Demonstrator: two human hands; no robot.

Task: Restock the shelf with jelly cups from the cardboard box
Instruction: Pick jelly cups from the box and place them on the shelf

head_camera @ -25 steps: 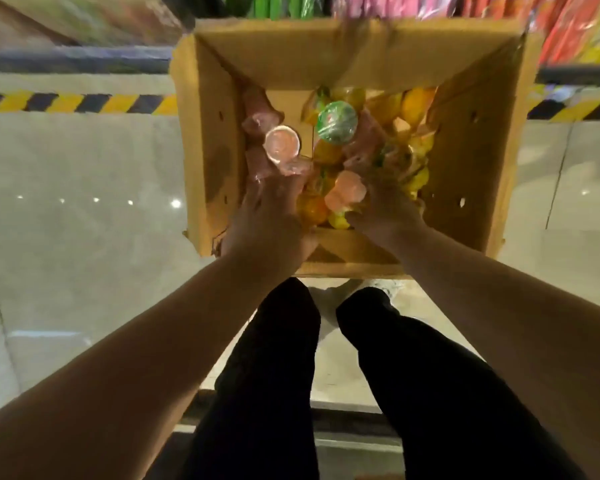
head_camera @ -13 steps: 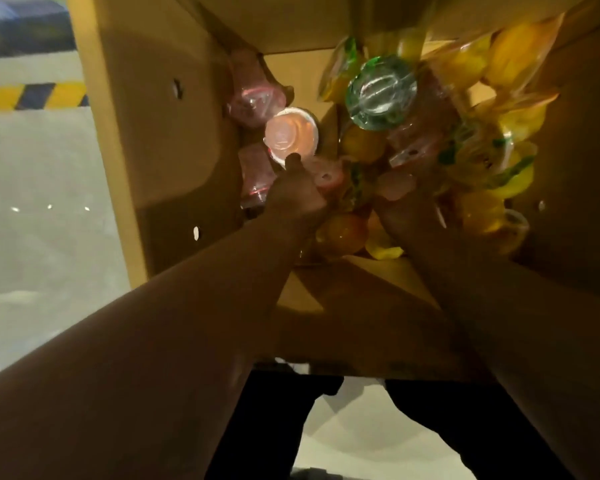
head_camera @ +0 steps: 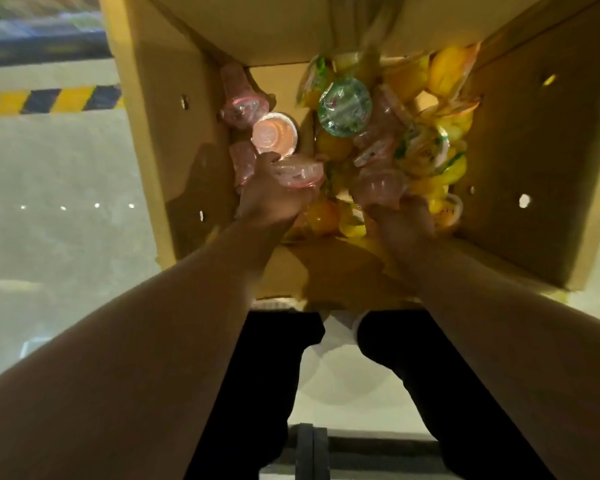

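Both hands are down inside the cardboard box point(head_camera: 174, 140), whose open top faces the camera. Left hand point(head_camera: 269, 195) is curled around a pink jelly cup point(head_camera: 297, 172), thumb laid over the cup's side; its fingers are hidden beneath the cup. Right hand point(head_camera: 404, 216) cups another pink jelly cup point(head_camera: 378, 185) from below, and its fingertips are buried among the sweets, so how firmly it grips cannot be told.

Loose jelly cups fill the box floor. At 12 o'clock from the left hand a pink cup with a pale lid point(head_camera: 274, 133) faces up, touching another pink cup point(head_camera: 245, 107) at its 11 o'clock. A green-lidded cup point(head_camera: 345, 107) lies at 12 o'clock from the right hand, on top of a heap of yellow cups point(head_camera: 437, 95) that spreads toward 1 and 3 o'clock. Labels are too blurred to read.

Box walls cut off at the top and right frame edges. Black trouser legs point(head_camera: 264, 375) stand at 6 o'clock, partly behind the forearms. A yellow-and-black striped strip point(head_camera: 49, 100) runs at 9 o'clock across the pale floor point(head_camera: 66, 237).
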